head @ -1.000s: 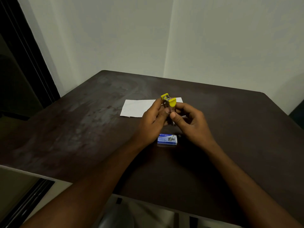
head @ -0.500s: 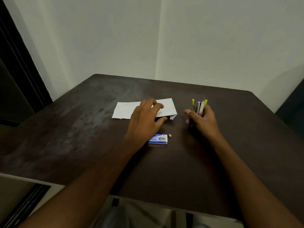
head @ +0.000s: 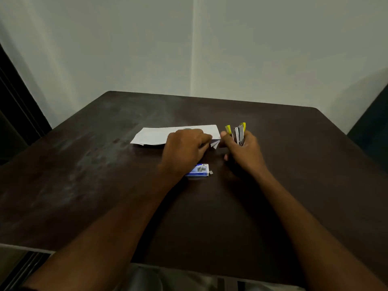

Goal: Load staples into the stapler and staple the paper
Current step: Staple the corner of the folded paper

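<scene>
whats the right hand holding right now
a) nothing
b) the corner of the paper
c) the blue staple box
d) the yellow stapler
d: the right hand grips the yellow stapler upright, while the left hand holds the right corner of the paper and the staple box lies on the table.

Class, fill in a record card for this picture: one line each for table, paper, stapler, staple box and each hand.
table: dark brown
paper: white, on table, right corner lifted
stapler: yellow and metal, held upright
staple box: blue, on table by left wrist
left hand: grips paper's right end
right hand: holds stapler beside paper
</scene>
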